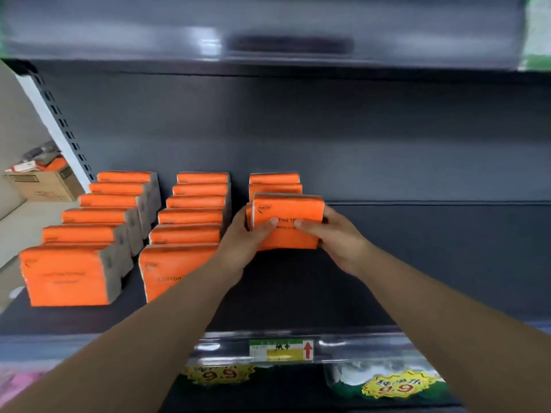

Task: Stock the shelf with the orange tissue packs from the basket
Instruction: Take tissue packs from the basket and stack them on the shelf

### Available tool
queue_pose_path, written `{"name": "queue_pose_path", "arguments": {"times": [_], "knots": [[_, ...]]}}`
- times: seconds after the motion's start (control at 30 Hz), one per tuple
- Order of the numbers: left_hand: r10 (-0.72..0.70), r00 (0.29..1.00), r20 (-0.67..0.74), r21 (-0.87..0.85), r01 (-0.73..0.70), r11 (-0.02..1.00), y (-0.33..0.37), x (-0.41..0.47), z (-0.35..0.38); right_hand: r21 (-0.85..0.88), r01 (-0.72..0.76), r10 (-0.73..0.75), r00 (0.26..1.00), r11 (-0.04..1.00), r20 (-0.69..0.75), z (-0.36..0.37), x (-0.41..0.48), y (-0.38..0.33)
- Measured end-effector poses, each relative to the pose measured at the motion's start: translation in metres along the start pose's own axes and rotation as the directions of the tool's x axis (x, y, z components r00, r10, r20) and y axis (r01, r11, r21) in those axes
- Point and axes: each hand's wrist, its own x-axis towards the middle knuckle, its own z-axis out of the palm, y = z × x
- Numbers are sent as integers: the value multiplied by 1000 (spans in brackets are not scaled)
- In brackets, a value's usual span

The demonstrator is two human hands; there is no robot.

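Orange and upright, the tissue pack (287,222) sat at the front of the third row on the dark shelf (432,257). We grasped it with both hands, our left hand (241,242) curled round its left edge, our right hand (337,234) round its right. Two fuller rows of packs (190,216) stood to its left.

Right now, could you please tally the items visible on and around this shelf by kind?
Orange tissue packs: 16, including the held pack
Cardboard box: 1
Yellow 9.9 stickers: 2
Shelf-edge label: 1
Total: 20
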Motion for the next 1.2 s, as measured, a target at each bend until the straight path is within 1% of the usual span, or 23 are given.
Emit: {"name": "queue_pose_path", "arguments": {"times": [0.2,0.37,0.5,0.67,0.8,1.07,1.2], "knots": [[25,999,-27,-10,-25,1000,-12,22,3,-18,10,-11,999,1000,-34,-1,17,7],[52,997,-51,-5,-52,999,-19,22,10,-81,39,-40,999,996,-9,2,19,14],[90,995,-46,2,-90,996,-21,20,13,-101,27,-31,999,995,-33,4,18,17],[90,994,-60,19,-89,996,-24,24,13,-94,14,-20,998,996,-64,10,15,19],[77,994,-72,38,-74,996,-27,27,12,-159,10,-23,996,987,-81,13,13,22],[46,994,-100,46,-41,998,-29,25,12,-230,-7,-18,994,973,-107,21,14,24],[33,995,-89,58,-28,998,-30,24,11,-260,-19,-14,992,966,-123,24,14,25]]}}
